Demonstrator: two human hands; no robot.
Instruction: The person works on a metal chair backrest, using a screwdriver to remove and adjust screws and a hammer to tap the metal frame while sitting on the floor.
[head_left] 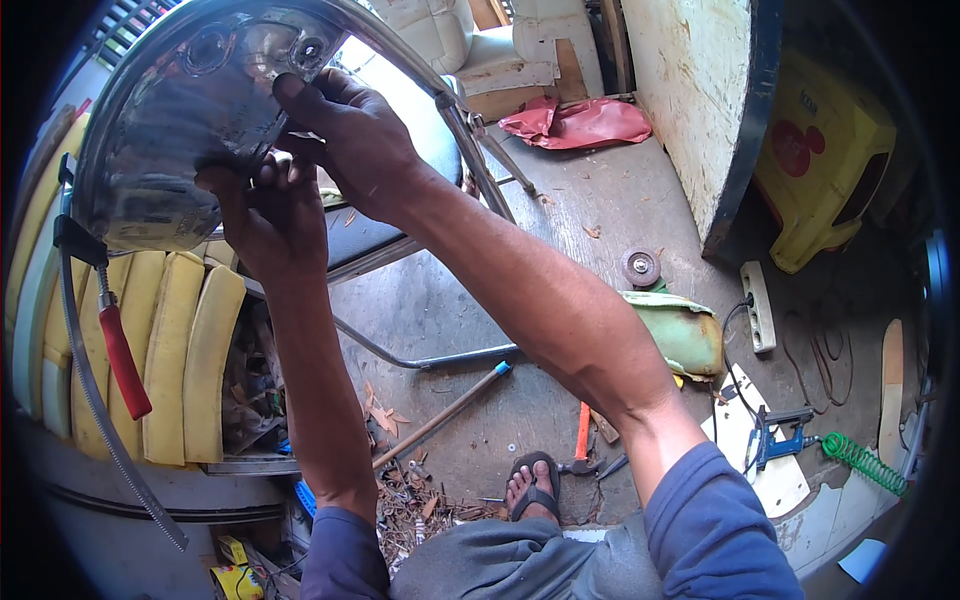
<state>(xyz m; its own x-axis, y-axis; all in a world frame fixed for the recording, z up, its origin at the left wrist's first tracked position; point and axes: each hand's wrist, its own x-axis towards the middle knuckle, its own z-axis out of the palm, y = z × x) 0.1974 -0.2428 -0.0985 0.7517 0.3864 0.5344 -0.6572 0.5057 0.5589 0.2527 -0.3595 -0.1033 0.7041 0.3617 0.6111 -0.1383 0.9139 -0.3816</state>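
Observation:
A dark, shiny metal panel [160, 140] with round embossed marks stands raised at the upper left, inside a curved chrome tube [400, 65]. My right hand [360, 145] is closed on the panel's right edge, thumb on its face. Just below it, my left hand [270, 215] is also closed at the lower right edge, fingers curled up against it. What lies between the fingers of both hands is partly hidden. A bar clamp with a red handle [124, 362] hangs beside the panel's lower left.
Yellow foam pads [165, 350] stand left. A dark padded seat [385, 210] lies behind my hands. On the floor are an angle grinder [641, 268], a hammer [581, 465], a wooden stick [440, 415], a power strip [758, 305] and a blue air tool [780, 440] with a green coiled hose.

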